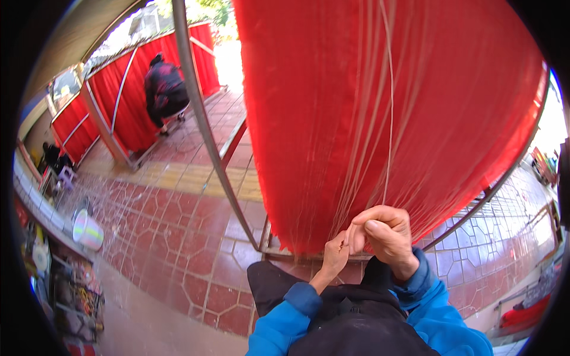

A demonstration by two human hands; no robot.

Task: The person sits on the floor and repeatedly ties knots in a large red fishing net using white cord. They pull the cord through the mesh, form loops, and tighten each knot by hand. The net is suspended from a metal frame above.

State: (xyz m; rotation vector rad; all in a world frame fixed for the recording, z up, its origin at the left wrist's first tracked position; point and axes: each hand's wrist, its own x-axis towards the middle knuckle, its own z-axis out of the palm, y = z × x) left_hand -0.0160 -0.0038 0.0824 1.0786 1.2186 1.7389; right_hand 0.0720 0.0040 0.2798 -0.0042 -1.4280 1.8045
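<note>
A large red cloth (314, 130) hangs before me, with loose pale threads (354, 172) running down it and drawing together near my hands. A white cord (390, 107) drops from above and goes out of sight behind my right hand (386, 234). That hand is closed in a pinch, thumb against curled fingers, at the gathered threads. My left hand (336, 254) is closed too, touching the right one just below the threads. Its fingertips are partly hidden, and what it holds cannot be made out.
A metal frame post (205, 118) slants beside the cloth. Another person (165, 89) crouches at the far left by a second framed red cloth (133, 77). A bucket (88, 228) and a small purple stool (67, 176) stand on the tiled floor. Cluttered shelves (77, 296) line the lower left.
</note>
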